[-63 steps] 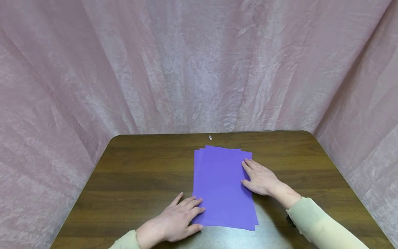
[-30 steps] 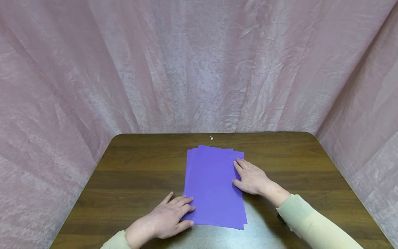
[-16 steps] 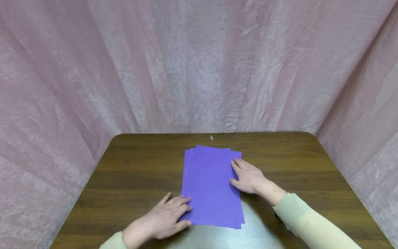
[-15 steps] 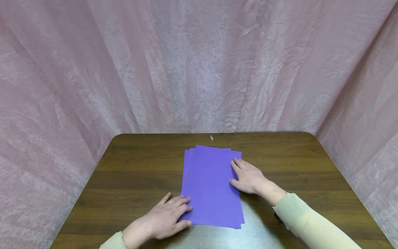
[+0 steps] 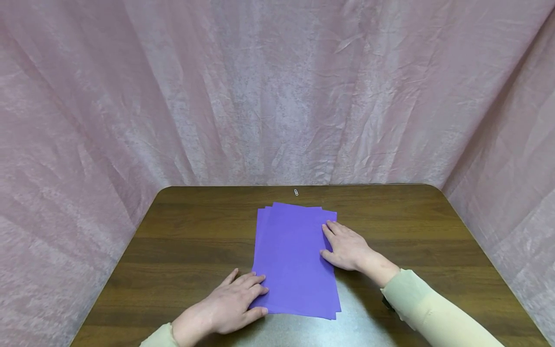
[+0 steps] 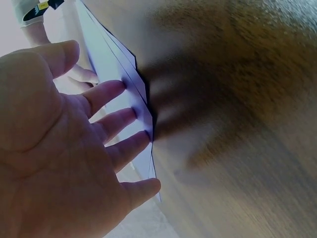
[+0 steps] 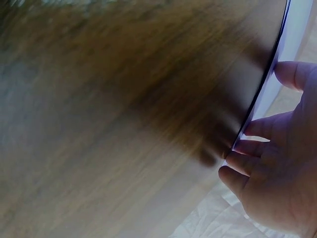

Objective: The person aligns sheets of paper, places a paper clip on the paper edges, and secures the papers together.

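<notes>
Several purple paper sheets (image 5: 295, 260) lie on the table in an uneven stack, their corners fanned out at the far end and near right. My left hand (image 5: 230, 303) rests at the stack's lower left, fingertips on the paper's edge and little finger off it. On the right side, my right hand (image 5: 347, 248) touches the upper edge with its fingers spread. In the left wrist view the left hand (image 6: 74, 134) shows its palm, with the sheets (image 6: 116, 59) under the fingertips. The right wrist view has the right hand (image 7: 277, 153) with fingertips along the paper's edge.
A small white paper clip (image 5: 296, 192) lies beyond the stack, near the far edge of the brown wooden table (image 5: 186, 231). Pink curtains (image 5: 277, 96) hang behind the table and at both sides.
Over the first second or so, the sheets and both hands shifted left together across the table. In the last half second they have stayed put, and the stack is still uneven.
</notes>
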### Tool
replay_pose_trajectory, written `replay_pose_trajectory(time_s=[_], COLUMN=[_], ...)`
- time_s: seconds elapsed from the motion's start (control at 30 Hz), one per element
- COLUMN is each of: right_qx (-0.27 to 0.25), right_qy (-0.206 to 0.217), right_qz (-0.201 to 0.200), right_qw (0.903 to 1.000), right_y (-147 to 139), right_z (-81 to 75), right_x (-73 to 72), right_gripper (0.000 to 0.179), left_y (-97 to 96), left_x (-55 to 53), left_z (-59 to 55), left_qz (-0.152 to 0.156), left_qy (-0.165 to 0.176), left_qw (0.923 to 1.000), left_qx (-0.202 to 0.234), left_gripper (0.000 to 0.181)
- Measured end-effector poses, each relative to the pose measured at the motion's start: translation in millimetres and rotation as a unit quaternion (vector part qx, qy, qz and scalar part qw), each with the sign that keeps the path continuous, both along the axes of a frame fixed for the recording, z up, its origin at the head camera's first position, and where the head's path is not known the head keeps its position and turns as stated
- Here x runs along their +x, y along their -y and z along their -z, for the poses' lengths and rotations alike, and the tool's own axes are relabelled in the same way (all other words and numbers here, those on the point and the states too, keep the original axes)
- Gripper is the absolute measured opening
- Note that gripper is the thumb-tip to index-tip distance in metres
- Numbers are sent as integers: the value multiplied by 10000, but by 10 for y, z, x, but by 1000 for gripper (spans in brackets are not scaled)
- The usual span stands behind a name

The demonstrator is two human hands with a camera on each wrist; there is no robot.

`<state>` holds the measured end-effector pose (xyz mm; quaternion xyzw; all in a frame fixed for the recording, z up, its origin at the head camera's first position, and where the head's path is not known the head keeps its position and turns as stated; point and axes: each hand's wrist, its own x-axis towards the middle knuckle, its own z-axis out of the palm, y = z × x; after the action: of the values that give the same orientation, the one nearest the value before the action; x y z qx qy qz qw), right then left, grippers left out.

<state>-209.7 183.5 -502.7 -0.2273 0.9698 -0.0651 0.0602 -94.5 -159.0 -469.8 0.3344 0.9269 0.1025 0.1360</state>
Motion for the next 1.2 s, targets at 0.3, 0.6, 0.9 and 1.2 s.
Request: replay_pose_trajectory(time_s=[0.3,0.6,0.9,1.2], right_qx=[-7,-26,-408,-1256], right_qy=[-13,30,147,203], right_qz=[11,26,-11,-171], right_qw=[10000,10000,9991,9917], right_y=[-1,5,-69,-174], right_z=[11,10,13,-104], right_x=[0,1,-26,102], right_gripper=[75,75,75,67], left_y=[-7,-33,-99,-70], left_x=[-14,-60,-175,-316], left_z=[26,4,-55,-127], left_qz=[54,16,-179,-633], left_qy=[-192,-124,318,1075], left_qw=[9997,9999,9984,9825], left_qx=[152,111,421,1381], left_gripper=[52,48,47,51])
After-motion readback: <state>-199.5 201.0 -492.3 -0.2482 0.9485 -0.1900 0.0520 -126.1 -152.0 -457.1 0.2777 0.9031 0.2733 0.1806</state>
